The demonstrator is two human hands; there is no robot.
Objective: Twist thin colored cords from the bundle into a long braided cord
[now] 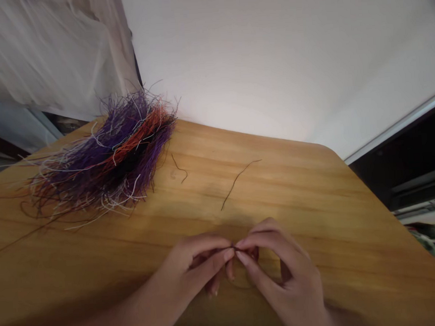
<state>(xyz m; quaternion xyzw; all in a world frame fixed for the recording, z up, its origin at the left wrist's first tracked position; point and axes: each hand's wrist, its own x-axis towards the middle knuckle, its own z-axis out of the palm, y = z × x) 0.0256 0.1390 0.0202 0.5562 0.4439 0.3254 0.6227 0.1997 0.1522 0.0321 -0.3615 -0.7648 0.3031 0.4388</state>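
Note:
My left hand [198, 268] and my right hand [280, 268] meet near the front of a wooden table [317, 200]. Both pinch a thin dark strand between thumb and forefinger, fingertips touching at the middle. The strand itself is barely visible between the fingers. A loose dark strand [237, 181] lies on the table just beyond my hands. A shorter curled strand [179, 169] lies farther left.
A tangled heap of purple, orange, white and black strands [105, 156] sits at the table's back left. A white wall stands behind the table. Crumpled clear plastic [46, 51] hangs at the upper left. The table's rounded right corner drops to a dark floor.

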